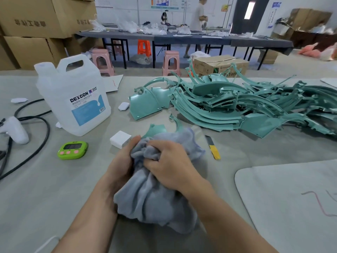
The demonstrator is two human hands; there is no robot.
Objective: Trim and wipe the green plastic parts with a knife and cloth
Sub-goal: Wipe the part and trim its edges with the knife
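While the pile of green parts point(246, 106) sprawled across the far right of the table point(54, 189), the grey cloth point(155, 198) sat bunched before the person, both hands curled into it: left hand point(122, 161) round its left side, right hand point(169, 165) clutching folds on top. One green part point(157, 129) poked out of its far edge, pointing away. The knife point(213, 149) lay untouched near the right hand's right, blade end farthest away.

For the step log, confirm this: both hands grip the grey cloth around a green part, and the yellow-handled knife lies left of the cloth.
Wrong on one point: the head view shows the yellow-handled knife lying right of the grey cloth, not left. The rest stands: the left hand and right hand both grip the cloth around a green part.
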